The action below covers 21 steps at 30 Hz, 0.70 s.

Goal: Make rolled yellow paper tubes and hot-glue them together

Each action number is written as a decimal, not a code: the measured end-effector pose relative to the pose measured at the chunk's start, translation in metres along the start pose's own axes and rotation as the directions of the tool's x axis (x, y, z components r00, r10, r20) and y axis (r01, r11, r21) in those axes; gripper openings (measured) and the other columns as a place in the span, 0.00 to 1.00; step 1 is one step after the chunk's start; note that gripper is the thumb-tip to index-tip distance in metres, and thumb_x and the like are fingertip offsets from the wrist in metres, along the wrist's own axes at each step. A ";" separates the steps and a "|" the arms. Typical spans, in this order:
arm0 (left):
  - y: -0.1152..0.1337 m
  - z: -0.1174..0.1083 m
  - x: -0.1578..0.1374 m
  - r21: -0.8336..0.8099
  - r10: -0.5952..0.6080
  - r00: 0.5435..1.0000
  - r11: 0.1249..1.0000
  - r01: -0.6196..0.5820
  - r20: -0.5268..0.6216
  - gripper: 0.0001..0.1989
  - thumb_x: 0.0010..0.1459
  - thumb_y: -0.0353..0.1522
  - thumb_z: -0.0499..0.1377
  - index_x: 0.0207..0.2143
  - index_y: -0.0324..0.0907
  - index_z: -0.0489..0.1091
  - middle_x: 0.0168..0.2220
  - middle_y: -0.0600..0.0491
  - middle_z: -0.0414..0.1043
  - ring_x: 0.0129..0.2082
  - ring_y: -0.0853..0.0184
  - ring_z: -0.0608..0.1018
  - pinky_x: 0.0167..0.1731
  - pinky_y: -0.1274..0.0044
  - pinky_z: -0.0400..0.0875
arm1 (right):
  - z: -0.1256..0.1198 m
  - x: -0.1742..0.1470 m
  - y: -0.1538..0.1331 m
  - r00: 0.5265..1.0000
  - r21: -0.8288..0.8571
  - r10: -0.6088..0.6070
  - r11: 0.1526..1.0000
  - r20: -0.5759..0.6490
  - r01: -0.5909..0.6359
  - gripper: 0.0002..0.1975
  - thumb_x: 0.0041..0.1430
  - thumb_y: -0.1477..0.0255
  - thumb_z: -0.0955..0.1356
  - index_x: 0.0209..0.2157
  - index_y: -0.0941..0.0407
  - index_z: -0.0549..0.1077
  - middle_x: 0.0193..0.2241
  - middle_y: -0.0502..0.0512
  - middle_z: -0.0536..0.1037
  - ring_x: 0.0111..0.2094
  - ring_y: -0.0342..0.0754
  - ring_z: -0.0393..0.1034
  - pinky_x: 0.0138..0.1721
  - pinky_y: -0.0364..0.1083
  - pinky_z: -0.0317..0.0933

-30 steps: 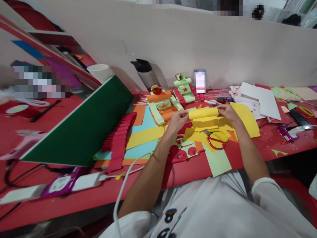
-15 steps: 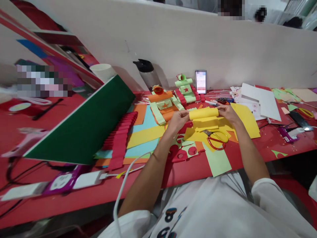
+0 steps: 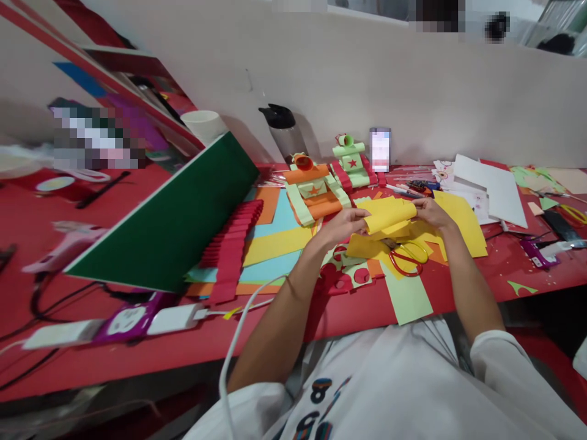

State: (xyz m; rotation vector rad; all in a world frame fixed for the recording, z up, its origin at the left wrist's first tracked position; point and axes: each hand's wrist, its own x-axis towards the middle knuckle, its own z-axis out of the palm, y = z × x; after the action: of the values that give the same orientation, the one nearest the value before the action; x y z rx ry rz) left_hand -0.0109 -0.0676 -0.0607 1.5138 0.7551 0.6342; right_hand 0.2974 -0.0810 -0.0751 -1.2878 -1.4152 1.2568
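At the middle of the red table, a rolled sheet of yellow paper is held just above other yellow paper, between the person's two hands. The left hand grasps its left end between thumb and fingers; the right hand pinches its right end. Compared with half a second ago, when the roll was a neat, nearly level tube, it now slants more, left end lower, and looks looser; a flat yellow area shows beyond it, though whether this belongs to the same sheet cannot be told. Just nearer the person lie scissors with red and yellow handles, beside a pale green strip. Beyond the left hand stand an orange-and-green paper figure and a red-and-green one, with a lit phone near the latter. Farther left are pleated red paper and a slanted green board.
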 end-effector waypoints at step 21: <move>-0.011 0.008 0.010 0.080 -0.067 0.993 0.994 0.075 -0.092 0.04 0.43 0.26 0.62 0.20 0.43 0.71 0.23 0.51 0.78 0.27 0.61 0.82 0.30 0.75 0.74 | -0.002 0.012 0.008 0.993 0.148 0.033 0.989 -0.118 -0.015 0.20 0.52 0.59 0.81 0.42 0.55 0.82 0.39 0.57 0.86 0.31 0.43 0.79 0.35 0.42 0.74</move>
State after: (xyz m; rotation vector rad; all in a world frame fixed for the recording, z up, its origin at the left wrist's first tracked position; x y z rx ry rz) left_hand 0.0006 -0.0648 -0.0731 1.5355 0.9095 0.6266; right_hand 0.2986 -0.0694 -0.0829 -1.2614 -1.2034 1.2540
